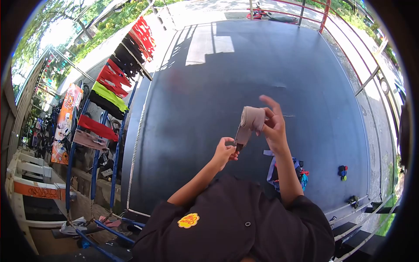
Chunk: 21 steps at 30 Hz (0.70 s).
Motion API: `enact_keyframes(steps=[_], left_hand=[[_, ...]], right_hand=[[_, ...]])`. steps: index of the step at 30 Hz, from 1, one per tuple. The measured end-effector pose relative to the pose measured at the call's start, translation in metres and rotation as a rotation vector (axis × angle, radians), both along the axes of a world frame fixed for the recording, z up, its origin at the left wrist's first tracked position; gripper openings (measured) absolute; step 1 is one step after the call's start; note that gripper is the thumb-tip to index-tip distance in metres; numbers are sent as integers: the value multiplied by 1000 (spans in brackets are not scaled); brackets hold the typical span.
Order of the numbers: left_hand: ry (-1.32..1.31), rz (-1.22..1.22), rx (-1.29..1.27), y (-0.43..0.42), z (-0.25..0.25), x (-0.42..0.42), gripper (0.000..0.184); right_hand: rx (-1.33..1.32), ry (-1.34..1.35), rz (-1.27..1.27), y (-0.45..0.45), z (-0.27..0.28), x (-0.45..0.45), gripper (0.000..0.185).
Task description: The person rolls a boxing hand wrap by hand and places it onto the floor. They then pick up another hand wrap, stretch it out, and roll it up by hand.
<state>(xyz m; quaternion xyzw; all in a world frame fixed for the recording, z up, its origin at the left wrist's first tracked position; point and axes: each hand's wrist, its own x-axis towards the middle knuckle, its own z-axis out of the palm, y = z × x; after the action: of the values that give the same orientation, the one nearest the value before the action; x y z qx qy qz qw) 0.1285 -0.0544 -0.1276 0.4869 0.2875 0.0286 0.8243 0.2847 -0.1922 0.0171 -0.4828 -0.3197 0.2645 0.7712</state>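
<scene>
Ring floor (196, 113): one wide dark blue-grey mat, with a patch of sunlight at its far end and some pale scuffs.
Strapped bundle (301, 169): many colours, with blue-violet straps, lying partly hidden.
Small pieces (342, 172): red, blue and yellow-green, grouped near the right edge.

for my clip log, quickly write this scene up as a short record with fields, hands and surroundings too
item: beige wrap, partly rolled, loose length slanting down
left hand: pinching at the wrap's lower end
right hand: holding the roll, one finger raised
floor: dark mat, sunlit patch at far end
left side: hanging cloths, red, black, yellow-green
beside right forearm: multicoloured bundle, partly hidden
</scene>
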Motion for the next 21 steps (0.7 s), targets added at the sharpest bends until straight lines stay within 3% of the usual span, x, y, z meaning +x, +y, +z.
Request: enact_keyframes(steps=[1, 3, 6, 8, 12, 15, 19, 21], left_hand=[[-76, 97, -46, -3, 10, -4, 8], [-139, 109, -50, 0, 14, -8, 10], [-186, 96, -144, 0, 23, -17, 13], [-352, 178, -107, -4, 26, -23, 17], [-412, 212, 12, -5, 42, -30, 36], [-373, 128, 123, -2, 46, -28, 33], [-325, 226, 237, 0, 39, -11, 27], [-329, 327, 578, 1, 47, 5, 61]], right_hand=[[-3, -6, 5, 4, 3, 5, 76], [-47, 11, -15, 14, 10, 10, 52], [-13, -9, -26, 20, 25, 11, 43], [-11, 4, -20, 22, 25, 12, 44], [22, 42, 0, 24, 19, 13, 46], [1, 110, 42, 24, 20, 12, 49], [-8, 97, 88, 22, 26, 8, 50], [4, 36, 46, 22, 33, 3, 50]])
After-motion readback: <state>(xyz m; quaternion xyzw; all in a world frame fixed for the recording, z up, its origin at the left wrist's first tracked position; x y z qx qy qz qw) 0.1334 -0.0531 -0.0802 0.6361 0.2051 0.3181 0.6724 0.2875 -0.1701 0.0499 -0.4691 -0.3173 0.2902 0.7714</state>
